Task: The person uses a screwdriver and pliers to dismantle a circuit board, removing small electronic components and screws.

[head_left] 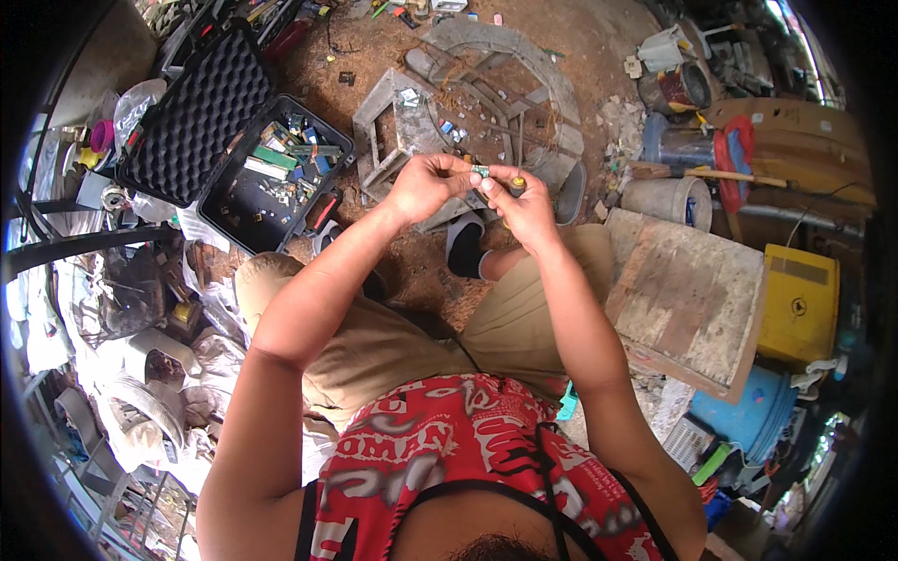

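Observation:
My left hand [426,189] pinches a small green circuit board [480,171] between thumb and fingertips, above the floor between my knees. My right hand [526,211] meets it from the other side, its thumb and forefinger also at the board. A yellow-handled tool, apparently a screwdriver [517,182], is tucked in the right hand's curled fingers; most of its length is hidden. Just beyond my hands stands a worn wooden stool [402,131] with small electronic pieces on it.
An open black case [281,220] with foam in its lid holds several boards and chips at the left. A round metal frame [552,65] lies ahead. On the right are a wooden board [692,294], a whitish bucket [655,201], a yellow box [800,304] and a blue tub [748,407].

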{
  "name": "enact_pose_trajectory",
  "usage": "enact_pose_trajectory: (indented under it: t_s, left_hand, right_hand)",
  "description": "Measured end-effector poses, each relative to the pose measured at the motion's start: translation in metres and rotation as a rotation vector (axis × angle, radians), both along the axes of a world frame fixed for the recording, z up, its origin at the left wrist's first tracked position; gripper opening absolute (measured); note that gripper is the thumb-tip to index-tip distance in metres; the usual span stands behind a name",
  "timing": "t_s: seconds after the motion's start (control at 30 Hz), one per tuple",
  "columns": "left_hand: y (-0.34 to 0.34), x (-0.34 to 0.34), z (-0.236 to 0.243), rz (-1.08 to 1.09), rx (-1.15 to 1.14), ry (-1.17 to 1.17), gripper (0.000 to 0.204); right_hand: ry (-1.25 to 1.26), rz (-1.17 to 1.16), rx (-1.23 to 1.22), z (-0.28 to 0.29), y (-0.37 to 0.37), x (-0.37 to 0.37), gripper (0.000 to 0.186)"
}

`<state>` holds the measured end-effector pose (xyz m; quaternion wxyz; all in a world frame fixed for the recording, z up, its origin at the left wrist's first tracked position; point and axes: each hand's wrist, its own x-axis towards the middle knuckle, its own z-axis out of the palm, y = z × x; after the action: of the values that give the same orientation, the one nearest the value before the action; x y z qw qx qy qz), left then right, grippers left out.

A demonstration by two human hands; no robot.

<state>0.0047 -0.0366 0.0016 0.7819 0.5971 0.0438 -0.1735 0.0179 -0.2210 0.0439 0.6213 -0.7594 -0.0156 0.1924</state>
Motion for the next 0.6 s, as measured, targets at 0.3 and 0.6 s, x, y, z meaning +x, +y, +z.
enact_pose_trajectory:
  t_s: [0.3, 0.6]
  left_hand:
    - [0.041, 0.037, 0.002, 0.194, 1.112, -0.49, 0.029]
    - [0.046, 0.074, -0.039, 0.288, 1.263, -0.458, 0.037]
  right_hand:
    - [-0.115, -0.291, -0.026, 0.041, -0.096, 0.05, 0.027]
    - [0.051, -0.714, -0.309, -0.007, -0.252, 0.026, 0.036]
